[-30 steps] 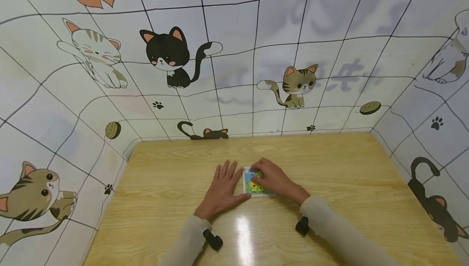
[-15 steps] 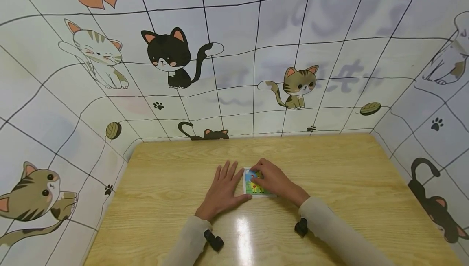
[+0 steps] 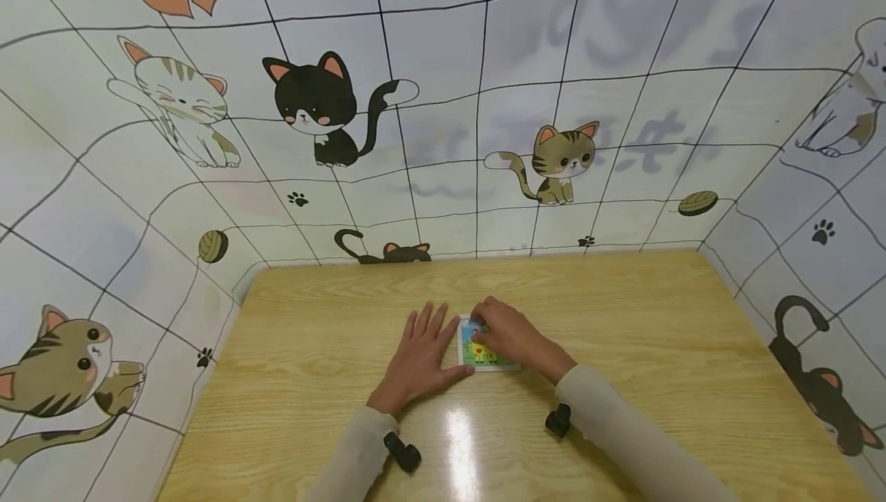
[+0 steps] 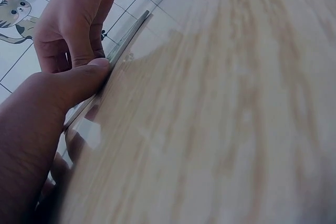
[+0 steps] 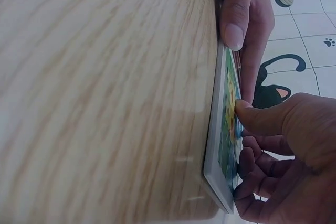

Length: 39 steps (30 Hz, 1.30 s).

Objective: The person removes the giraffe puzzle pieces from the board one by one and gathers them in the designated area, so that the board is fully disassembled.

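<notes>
On the wooden table lies a small flat picture board [image 3: 477, 354] with a white border and a yellow, blue and green picture, perhaps a puzzle. My left hand [image 3: 422, 356] rests flat with straight fingers along its left side, the thumb on the near left corner. In the left wrist view the thumb [image 4: 97, 69] touches the board's edge. My right hand [image 3: 511, 333] covers the board's right part with bent fingers. The right wrist view has its thumb [image 5: 257, 118] and curled fingertips against the picture [image 5: 229, 114]; whether they pinch a loose piece is hidden.
The wooden table [image 3: 311, 317] meets a white wall [image 3: 443, 141] printed with cartoon cats and grid lines, which also closes off the left and right sides. A bright light reflection lies on the tabletop before the board.
My right hand has shifted slightly left over the board, its wrist and sleeve moving with it. The left hand and the board stay in place.
</notes>
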Each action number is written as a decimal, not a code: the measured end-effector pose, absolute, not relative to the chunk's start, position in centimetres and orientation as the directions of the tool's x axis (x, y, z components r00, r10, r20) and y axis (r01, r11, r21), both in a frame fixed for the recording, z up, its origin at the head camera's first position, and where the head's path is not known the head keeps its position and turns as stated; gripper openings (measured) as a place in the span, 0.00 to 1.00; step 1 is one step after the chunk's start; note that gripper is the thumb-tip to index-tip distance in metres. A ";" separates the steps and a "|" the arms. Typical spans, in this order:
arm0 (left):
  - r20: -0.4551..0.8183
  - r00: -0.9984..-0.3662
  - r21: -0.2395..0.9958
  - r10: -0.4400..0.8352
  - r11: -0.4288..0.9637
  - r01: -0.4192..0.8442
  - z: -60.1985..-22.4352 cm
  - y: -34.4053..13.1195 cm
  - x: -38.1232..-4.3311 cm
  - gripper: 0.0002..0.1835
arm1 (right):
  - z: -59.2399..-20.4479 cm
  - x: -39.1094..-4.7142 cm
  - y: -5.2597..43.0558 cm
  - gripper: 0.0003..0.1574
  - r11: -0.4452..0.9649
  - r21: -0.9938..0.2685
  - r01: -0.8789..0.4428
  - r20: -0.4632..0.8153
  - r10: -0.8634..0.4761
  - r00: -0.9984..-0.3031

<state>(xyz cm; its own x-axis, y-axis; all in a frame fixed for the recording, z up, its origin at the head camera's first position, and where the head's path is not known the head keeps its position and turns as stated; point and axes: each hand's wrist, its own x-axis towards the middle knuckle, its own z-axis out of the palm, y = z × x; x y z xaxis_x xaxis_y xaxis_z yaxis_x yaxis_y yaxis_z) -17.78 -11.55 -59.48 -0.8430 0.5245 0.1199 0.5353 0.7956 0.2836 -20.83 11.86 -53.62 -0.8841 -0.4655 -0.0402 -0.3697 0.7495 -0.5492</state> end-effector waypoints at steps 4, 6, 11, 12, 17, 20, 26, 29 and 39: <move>0.135 -0.839 0.299 0.527 0.786 0.542 -59.4 -11.5 -17.7 0.54 | -53.7 -20.8 11.9 0.18 0.752 -0.541 -0.378 -0.029 -0.466 -0.884; 0.140 -0.838 0.297 0.528 0.785 0.544 -59.4 -11.5 -17.7 0.54 | -53.7 -20.8 11.9 0.18 0.751 -0.535 -0.387 -0.020 -0.469 -0.883; 0.131 -0.839 0.282 0.529 0.791 0.543 -59.1 -11.5 -17.5 0.53 | -53.6 -20.5 11.8 0.18 0.744 -0.536 -0.399 -0.004 -0.475 -0.880; 0.129 -0.839 0.281 0.528 0.792 0.542 -59.1 -11.5 -17.5 0.53 | -53.5 -20.5 11.8 0.18 0.741 -0.540 -0.398 -0.002 -0.474 -0.880; 0.124 -0.842 0.280 0.525 0.796 0.537 -59.2 -11.6 -17.6 0.53 | -53.4 -20.6 11.8 0.20 0.733 -0.566 -0.378 -0.005 -0.461 -0.887; 0.130 -0.840 0.285 0.527 0.791 0.541 -59.1 -11.6 -17.6 0.53 | -53.6 -20.6 11.9 0.18 0.723 -0.594 -0.353 -0.004 -0.441 -0.898; 0.145 -0.836 0.299 0.530 0.782 0.547 -59.2 -11.6 -17.6 0.53 | -54.3 -20.3 11.9 0.09 0.651 -0.708 -0.272 0.040 -0.348 -0.937; 0.135 -0.840 0.296 0.525 0.788 0.540 -59.3 -11.6 -17.6 0.54 | -54.5 -20.1 11.8 0.07 0.624 -0.734 -0.269 0.084 -0.310 -0.947; 0.153 -0.838 0.309 0.523 0.781 0.544 -59.4 -11.7 -17.6 0.54 | -54.3 -20.4 12.4 0.06 0.519 -0.805 -0.286 0.168 -0.263 -0.950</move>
